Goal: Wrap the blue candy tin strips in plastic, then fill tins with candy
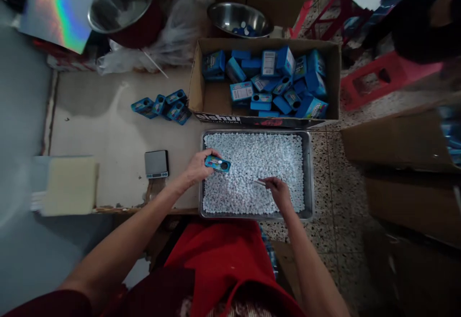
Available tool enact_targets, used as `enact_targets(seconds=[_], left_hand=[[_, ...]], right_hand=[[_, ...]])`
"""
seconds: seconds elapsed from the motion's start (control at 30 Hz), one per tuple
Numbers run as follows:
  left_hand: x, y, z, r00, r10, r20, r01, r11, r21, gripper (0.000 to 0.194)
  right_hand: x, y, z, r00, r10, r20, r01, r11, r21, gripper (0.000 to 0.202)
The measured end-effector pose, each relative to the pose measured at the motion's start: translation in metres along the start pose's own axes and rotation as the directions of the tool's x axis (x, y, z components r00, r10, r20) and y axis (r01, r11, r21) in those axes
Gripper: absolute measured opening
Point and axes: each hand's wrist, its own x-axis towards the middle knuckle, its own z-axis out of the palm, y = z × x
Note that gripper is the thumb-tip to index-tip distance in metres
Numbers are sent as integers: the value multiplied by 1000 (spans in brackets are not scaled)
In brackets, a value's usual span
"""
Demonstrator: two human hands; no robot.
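Observation:
My left hand (pixel 199 167) grips a small blue box (pixel 217 164) with a round dark hole in its top, held over the left part of a metal tray (pixel 309 177). Small white pellets (pixel 248 153) fill the tray. Over its right half, my right hand (pixel 278 191) is closed around a thin metal tool (pixel 260 182), whose tip points left, just above the pellets. Behind the tray stands an open cardboard box (pixel 196 86) with several blue boxes (pixel 242 91) in it.
A small scale (pixel 156 164) lies left of the tray, below several blue boxes (pixel 177 111). Metal bowls (pixel 122 2) and plastic bags (pixel 183 24) stand at the back. A red stool (pixel 392 74) and a person's dark clothing (pixel 414 29) show at the right.

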Motion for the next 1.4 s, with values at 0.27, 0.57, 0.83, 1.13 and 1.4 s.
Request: enact_targets(seconds=[0.27,0.57,0.83,1.13,1.4], left_hand=[[-3,3,3,998,40,-47,-35,994,99,42],[-12,9,13,984,144,-103,-128,980,154,45],[-9,-13,-8,969,54,-242,-22,991,135,34],[41,-100,-118,881,-107,-460,210,961,178,38],[63,-36,-132,816,132,-563,177,870,461,38]], right_hand=[[-19,-82,-39,975,-156,157,122,971,205,23],[-21,-202,-21,933,-305,192,360,762,-538,31],[-29,-262,14,869,-369,328,485,510,-710,34],[-16,-19,-128,927,-73,-368,-47,951,-305,25],[58,13,-22,967,-67,-246,59,997,-40,31]])
